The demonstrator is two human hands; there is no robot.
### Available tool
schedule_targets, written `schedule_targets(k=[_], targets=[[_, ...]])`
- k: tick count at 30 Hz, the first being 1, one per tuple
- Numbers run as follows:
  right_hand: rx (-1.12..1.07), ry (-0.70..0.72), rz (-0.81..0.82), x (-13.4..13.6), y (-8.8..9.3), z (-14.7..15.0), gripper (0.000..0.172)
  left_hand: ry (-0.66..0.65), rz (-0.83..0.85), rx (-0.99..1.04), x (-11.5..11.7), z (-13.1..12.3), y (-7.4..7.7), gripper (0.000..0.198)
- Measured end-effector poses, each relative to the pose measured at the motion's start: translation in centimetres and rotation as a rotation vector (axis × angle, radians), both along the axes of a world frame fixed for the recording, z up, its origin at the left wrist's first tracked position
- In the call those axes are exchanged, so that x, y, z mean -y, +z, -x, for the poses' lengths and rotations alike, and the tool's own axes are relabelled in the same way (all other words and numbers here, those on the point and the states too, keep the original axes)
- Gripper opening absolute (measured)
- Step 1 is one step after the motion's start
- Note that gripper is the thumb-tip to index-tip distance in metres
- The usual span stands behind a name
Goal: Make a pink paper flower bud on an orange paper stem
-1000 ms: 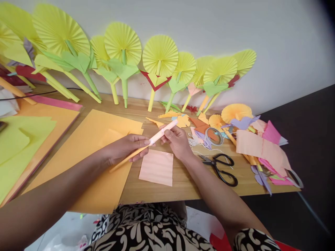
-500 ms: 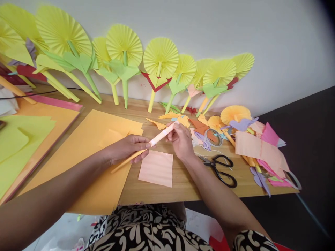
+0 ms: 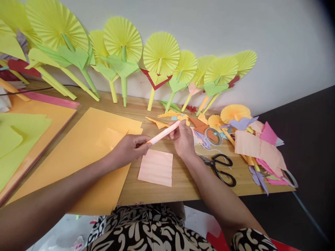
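Note:
A thin rolled paper tube (image 3: 164,132), pale peach with a whitish patch, slants upward to the right between my hands. My left hand (image 3: 131,148) is closed on its lower end, where a bit of orange shows at the fingers. My right hand (image 3: 183,139) pinches the upper end between thumb and fingers. Below the tube a square of peach paper (image 3: 155,168) lies flat on the wooden table (image 3: 151,195). To the left, under my left forearm, are large orange sheets (image 3: 86,139).
Black-handled scissors (image 3: 218,169) and a tape roll (image 3: 213,136) lie right of my right hand. Paper scraps and a peach strip (image 3: 259,148) crowd the right end. Yellow pleated paper fans (image 3: 161,52) lean along the wall. Lime sheets (image 3: 21,139) are stacked at left.
My left hand has turned more palm-down over the tube, and the orange length that stuck out below it no longer shows. The right hand keeps its pinch at the upper end.

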State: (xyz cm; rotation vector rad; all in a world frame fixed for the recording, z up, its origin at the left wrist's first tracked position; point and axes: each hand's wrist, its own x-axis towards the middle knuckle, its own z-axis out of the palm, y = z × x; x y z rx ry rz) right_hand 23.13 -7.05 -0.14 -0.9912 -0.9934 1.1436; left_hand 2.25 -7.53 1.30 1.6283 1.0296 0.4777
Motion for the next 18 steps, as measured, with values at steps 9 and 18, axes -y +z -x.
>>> schedule_targets(k=[9,18], targets=[[0.047,-0.053,-0.029,-0.12,0.28,-0.29,0.035,-0.006,0.170,0.105,-0.15,0.04,0.52,0.029],[0.157,-0.096,-0.059,-0.01,-0.25,-0.31,0.034,-0.088,0.582,0.312,-0.62,0.25,0.35,0.037]])
